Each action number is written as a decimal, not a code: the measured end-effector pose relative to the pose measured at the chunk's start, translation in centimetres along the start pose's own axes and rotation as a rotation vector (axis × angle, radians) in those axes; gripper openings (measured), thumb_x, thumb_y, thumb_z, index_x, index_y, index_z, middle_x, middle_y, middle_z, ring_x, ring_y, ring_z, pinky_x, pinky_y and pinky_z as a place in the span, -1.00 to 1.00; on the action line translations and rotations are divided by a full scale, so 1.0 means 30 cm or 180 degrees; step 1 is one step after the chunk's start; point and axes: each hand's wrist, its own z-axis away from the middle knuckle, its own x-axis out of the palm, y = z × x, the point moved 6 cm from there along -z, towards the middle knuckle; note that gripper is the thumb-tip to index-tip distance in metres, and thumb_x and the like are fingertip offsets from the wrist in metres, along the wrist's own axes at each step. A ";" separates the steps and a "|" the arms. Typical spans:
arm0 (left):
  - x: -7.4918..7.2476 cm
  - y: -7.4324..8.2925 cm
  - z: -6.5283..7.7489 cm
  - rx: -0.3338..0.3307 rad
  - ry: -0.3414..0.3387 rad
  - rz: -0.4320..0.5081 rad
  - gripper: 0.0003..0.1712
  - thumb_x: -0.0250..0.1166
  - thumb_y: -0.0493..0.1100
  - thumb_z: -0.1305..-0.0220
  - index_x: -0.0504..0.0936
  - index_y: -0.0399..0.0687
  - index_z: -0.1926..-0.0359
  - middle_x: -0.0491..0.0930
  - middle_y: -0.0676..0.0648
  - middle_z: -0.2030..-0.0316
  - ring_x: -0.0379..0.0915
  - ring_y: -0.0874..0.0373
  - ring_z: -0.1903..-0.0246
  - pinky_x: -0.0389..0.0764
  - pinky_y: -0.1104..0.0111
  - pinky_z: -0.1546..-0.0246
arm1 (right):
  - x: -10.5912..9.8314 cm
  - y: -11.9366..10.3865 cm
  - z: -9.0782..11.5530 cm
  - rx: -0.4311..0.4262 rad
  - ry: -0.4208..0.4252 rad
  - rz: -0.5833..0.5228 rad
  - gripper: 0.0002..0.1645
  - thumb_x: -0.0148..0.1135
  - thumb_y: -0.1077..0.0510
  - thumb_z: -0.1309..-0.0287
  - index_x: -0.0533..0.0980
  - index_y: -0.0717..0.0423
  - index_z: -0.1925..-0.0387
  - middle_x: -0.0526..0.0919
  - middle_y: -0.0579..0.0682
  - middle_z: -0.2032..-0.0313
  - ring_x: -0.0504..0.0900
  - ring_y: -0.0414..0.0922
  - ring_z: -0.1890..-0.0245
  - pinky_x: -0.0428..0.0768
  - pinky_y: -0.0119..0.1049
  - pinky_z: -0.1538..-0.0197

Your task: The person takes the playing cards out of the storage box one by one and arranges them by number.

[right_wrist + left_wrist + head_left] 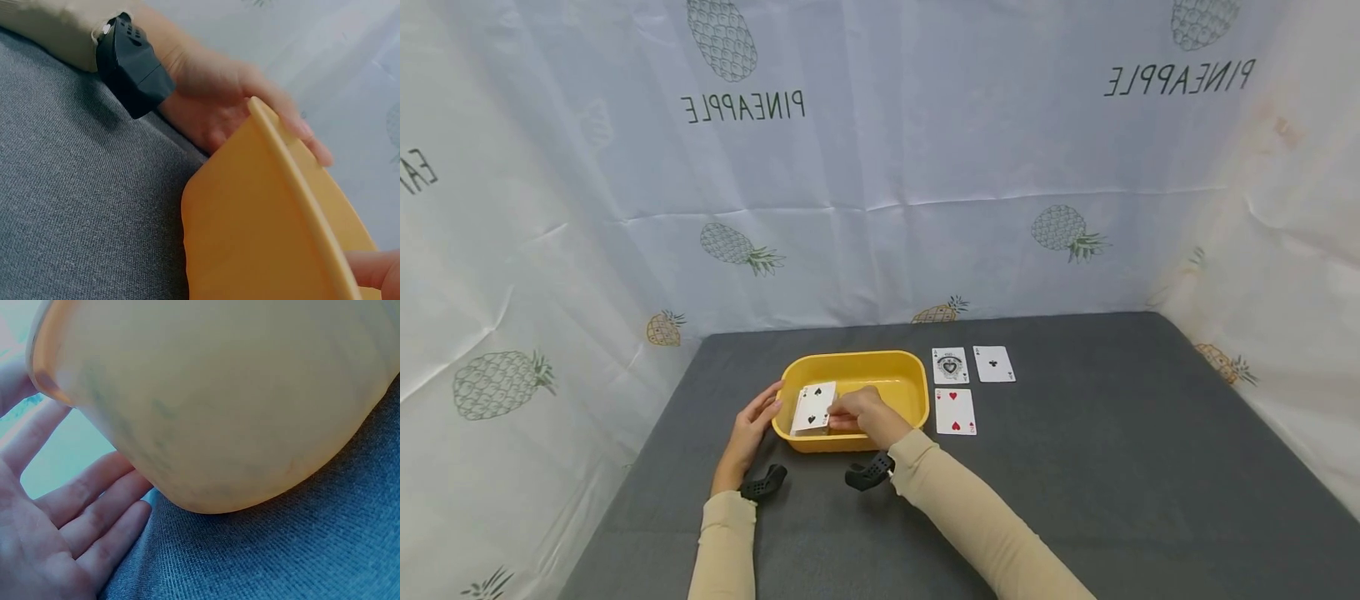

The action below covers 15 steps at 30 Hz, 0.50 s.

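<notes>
A yellow plastic basin [891, 357] sits on the dark table. My left hand [750, 429] holds its left end; in the left wrist view, the fingers [94, 512] lie along the outer wall, and the right wrist view has a digit over the rim. Inside the basin my right hand [863, 410] pinches the right edge of a two of spades playing card [812, 402]. That card overlaps other cards at the basin's left end. Only fingers [375, 269] of the right hand appear in the right wrist view, partly hidden by the basin wall.
To the right of the basin, face-up cards lie on the grey tabletop [1112, 433]: an ace of spades [951, 367], an ace of clubs [993, 364] and a two of hearts [955, 412]. A white pineapple-print curtain [880, 167] hangs behind the table and along both sides.
</notes>
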 end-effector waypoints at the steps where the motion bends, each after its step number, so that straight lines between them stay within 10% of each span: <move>1: 0.000 0.000 -0.001 0.0013 0.0004 -0.0004 -0.42 0.11 -0.03 -0.42 0.31 -0.03 -0.40 0.46 -0.14 -0.25 0.42 0.65 0.06 0.42 0.74 0.02 | -0.001 -0.002 0.002 -0.0007 -0.0029 -0.0008 -0.79 0.34 0.42 0.00 0.57 0.38 0.25 0.56 0.01 0.71 0.57 -0.23 0.76 0.57 -0.47 0.59; 7: -0.003 -0.002 -0.003 0.0049 -0.0016 0.0002 -0.39 0.13 0.03 -0.40 0.31 -0.04 -0.40 0.50 0.32 0.01 0.42 0.64 0.04 0.43 0.73 0.03 | -0.006 -0.020 0.018 -0.0108 -0.0173 -0.0072 -0.83 0.30 0.45 -0.02 0.57 0.40 0.27 0.55 -0.01 0.73 0.54 -0.23 0.76 0.56 -0.47 0.60; 15: -0.002 0.006 0.004 0.0040 0.0027 0.0044 -0.41 0.14 -0.01 -0.40 0.33 -0.07 -0.38 0.52 0.41 0.13 0.44 0.63 0.08 0.45 0.71 0.06 | -0.034 -0.051 0.063 -0.0359 -0.0398 0.0061 -0.85 0.28 0.42 -0.04 0.62 0.40 0.29 0.58 -0.02 0.65 0.58 -0.23 0.67 0.64 -0.43 0.46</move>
